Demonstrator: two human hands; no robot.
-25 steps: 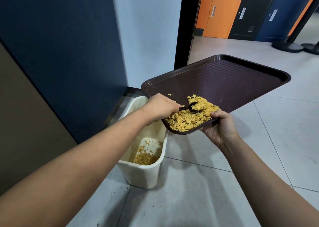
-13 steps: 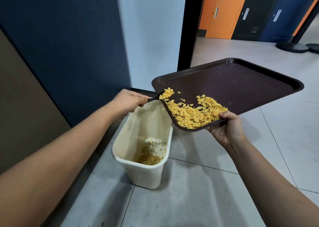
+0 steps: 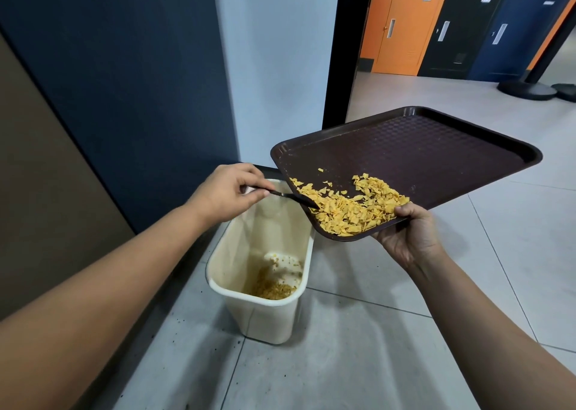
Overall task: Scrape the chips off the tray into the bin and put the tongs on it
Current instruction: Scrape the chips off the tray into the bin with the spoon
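Your right hand grips the near corner of the dark brown tray, thumb on the rim just beside the chips and fingers curled underneath. The tray is tilted, its near left corner lowest and hanging over the right edge of the cream bin. Your left hand is out to the left of the tray, above the far end of the bin, pinching the handle of the black tongs between thumb and curled fingers. The tongs reach rightward across the tray's left rim, and their tip sits in the left edge of the chips. Whether the two arms of the tongs are squeezed together you cannot tell from here (they read as one thin dark bar).

The chips are yellow, broken and flaky, heaped in the tray's lowest corner between your two hands, with a thinner trail running up along the left rim and a few loose crumbs higher up. The rest of the tray's textured surface is bare. The bin stands on the pale tiled floor against a dark blue wall, directly below your left hand, and a small pile of the same yellow crumbs lies at its bottom.
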